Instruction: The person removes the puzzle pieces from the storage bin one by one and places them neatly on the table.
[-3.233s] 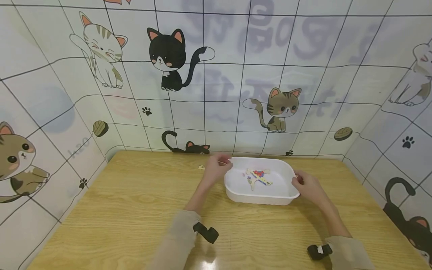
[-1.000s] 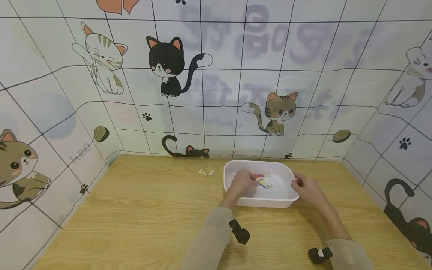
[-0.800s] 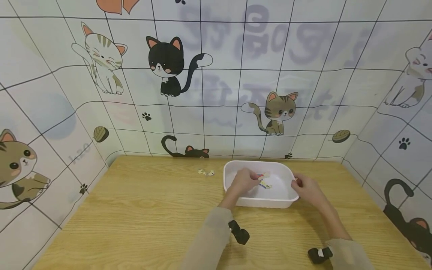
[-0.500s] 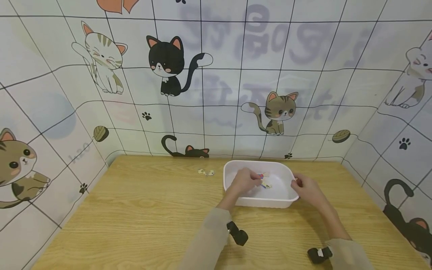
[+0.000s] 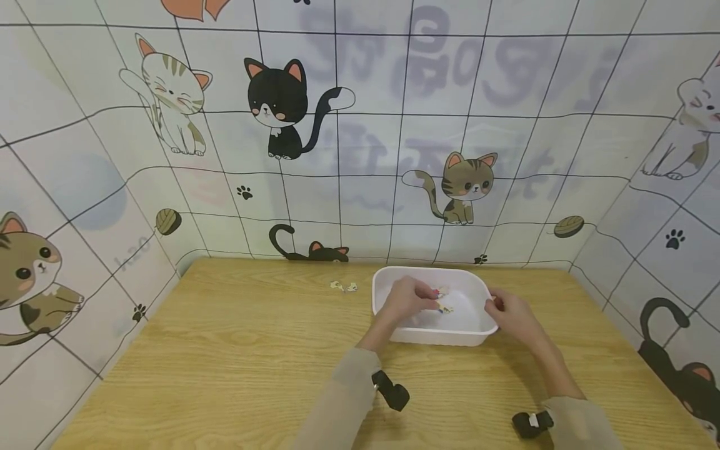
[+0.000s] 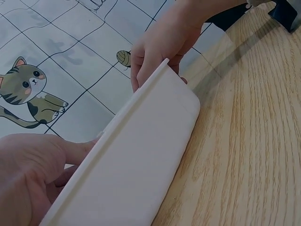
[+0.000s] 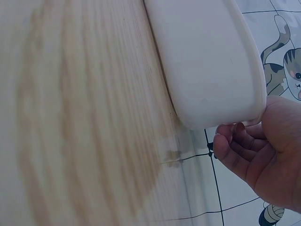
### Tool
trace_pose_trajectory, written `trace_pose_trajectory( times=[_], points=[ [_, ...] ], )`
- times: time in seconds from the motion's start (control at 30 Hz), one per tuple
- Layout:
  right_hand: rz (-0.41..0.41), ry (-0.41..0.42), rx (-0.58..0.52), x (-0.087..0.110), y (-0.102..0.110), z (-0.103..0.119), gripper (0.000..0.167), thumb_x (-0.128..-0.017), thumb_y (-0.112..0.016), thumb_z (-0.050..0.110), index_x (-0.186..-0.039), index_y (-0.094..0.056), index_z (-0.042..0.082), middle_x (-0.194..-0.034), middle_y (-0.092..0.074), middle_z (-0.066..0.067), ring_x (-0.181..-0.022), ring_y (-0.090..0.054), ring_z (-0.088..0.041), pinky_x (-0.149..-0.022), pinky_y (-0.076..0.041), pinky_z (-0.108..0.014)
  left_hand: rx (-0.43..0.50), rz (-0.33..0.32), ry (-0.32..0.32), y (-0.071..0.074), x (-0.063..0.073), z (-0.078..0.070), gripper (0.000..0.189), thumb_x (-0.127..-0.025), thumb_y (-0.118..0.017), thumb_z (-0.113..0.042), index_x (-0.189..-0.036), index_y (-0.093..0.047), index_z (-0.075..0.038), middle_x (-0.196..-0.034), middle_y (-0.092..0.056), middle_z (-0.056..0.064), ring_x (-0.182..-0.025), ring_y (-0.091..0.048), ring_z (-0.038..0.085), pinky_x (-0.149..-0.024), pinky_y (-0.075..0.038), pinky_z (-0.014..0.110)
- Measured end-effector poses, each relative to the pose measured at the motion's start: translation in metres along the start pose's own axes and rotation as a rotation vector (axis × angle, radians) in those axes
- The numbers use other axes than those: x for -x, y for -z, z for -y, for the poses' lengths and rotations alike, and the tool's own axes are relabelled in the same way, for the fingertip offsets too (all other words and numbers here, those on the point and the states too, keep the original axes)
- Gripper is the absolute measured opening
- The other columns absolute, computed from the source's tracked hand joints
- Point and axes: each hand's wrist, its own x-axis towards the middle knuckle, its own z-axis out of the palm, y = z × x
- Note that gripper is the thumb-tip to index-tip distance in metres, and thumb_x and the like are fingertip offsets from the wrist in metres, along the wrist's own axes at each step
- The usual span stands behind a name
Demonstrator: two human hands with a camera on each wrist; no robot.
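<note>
The person's left forearm (image 5: 378, 337) extends forward, angled rightward; left hand (image 5: 406, 299) turned back upward, thumb (image 5: 430, 305) and fingers (image 5: 425, 289) parted. Right forearm (image 5: 554, 367) angles leftward; right hand (image 5: 514, 315) grips, fingers curled opposite the thumb.

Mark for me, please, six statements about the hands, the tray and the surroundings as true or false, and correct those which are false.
1. The left hand is at the coloured pieces inside the white tray. True.
2. The right hand rests flat on the table. False: it grips the tray's right end.
3. Some small pale pieces lie on the table, left of the tray. True.
4. The tray stands upside down. False: its open side faces up.
5. The wall behind the table shows printed cats. True.
6. Both sleeves are black. False: they are beige.
</note>
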Motion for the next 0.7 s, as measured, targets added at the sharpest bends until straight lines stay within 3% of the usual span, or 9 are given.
trace_pose_trajectory(
  times=[0.27, 0.43, 0.7],
  points=[
    [0.006, -0.002, -0.003, 0.000, 0.001, -0.001, 0.041, -0.099, -0.053, 0.008, -0.131, -0.051, -0.018, -0.083, -0.062, -0.013, -0.069, -0.055, -0.020, -0.053, -0.050, -0.026, -0.003, -0.089, -0.033, 0.014, 0.005, -0.004, 0.013, -0.079, -0.085, -0.006, -0.090, -0.078, -0.006, -0.074, -0.069, -0.005, -0.063, -0.055, 0.004, -0.055, -0.042, 0.018],
    [0.014, -0.005, -0.010, -0.001, 0.001, -0.001, 0.042, -0.099, -0.053, 0.007, -0.132, -0.050, -0.018, -0.085, -0.063, -0.013, -0.069, -0.057, -0.020, -0.054, -0.051, -0.027, 0.001, -0.136, -0.035, 0.022, 0.008, -0.003, 0.012, -0.079, -0.084, -0.006, -0.090, -0.079, -0.009, -0.077, -0.070, -0.005, -0.062, -0.057, 0.005, -0.055, -0.043, 0.019],
    [0.021, -0.009, -0.006, 0.000, 0.000, 0.001, 0.042, -0.099, -0.053, 0.007, -0.132, -0.049, -0.019, -0.087, -0.063, -0.014, -0.070, -0.057, -0.020, -0.054, -0.051, -0.027, 0.021, -0.189, -0.040, 0.040, 0.012, 0.003, 0.012, -0.082, -0.081, -0.006, -0.093, -0.079, -0.008, -0.087, -0.072, -0.001, -0.073, -0.061, 0.009, -0.065, -0.049, 0.022]
  ],
)
